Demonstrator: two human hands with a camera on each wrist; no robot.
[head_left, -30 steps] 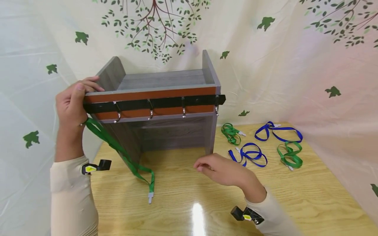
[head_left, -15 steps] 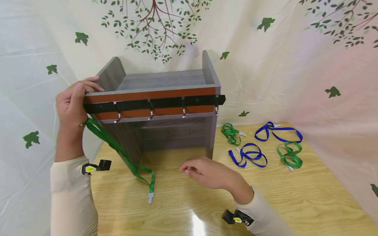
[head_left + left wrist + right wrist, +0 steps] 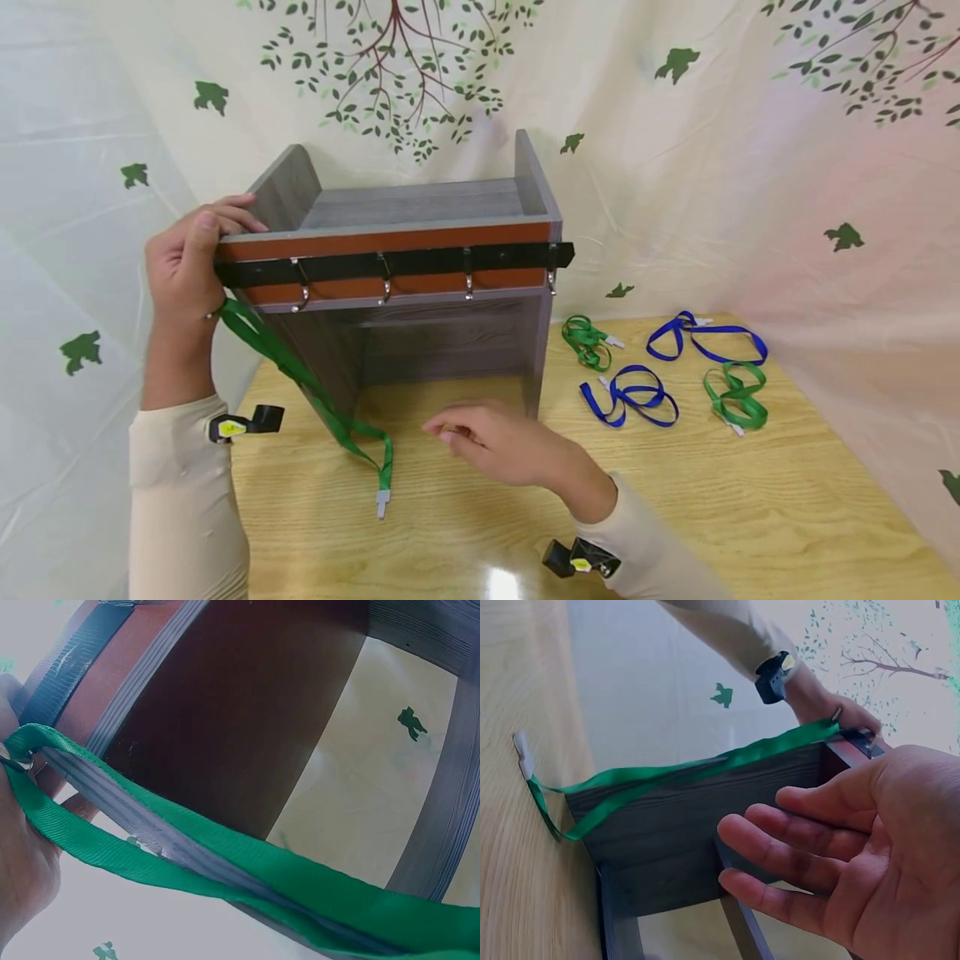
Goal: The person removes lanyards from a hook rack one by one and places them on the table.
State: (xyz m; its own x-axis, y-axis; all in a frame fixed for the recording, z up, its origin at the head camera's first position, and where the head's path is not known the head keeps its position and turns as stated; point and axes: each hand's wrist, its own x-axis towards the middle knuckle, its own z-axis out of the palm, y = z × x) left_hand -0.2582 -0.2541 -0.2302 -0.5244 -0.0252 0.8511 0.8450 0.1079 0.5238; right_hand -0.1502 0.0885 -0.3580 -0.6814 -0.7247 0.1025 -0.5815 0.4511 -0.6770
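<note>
A grey wooden shelf (image 3: 420,204) stands on the table, with a black hook rail (image 3: 427,265) along its orange front board. My left hand (image 3: 187,262) grips the shelf's left front corner, fingers over the top edge and thumb in front. From the leftmost hook, beside that hand, hangs a green lanyard (image 3: 288,362). Its loop over the hook tip shows in the left wrist view, and its pale clip (image 3: 382,502) rests on the table. My right hand (image 3: 498,442) hovers before the shelf's opening, fingers loosely bent and holding nothing; the right wrist view shows the bare palm (image 3: 900,877).
Right of the shelf lie two green lanyards, one near (image 3: 587,340) and one farther right (image 3: 737,396). Two blue lanyards, a front one (image 3: 633,396) and a back one (image 3: 708,336), lie among them. A leaf-printed cloth (image 3: 675,167) hangs behind the wooden table (image 3: 712,508).
My right hand has moved left, from beside the shelf's right side panel to in front of its opening. The left hand, the shelf and the hanging green lanyard look unmoved.
</note>
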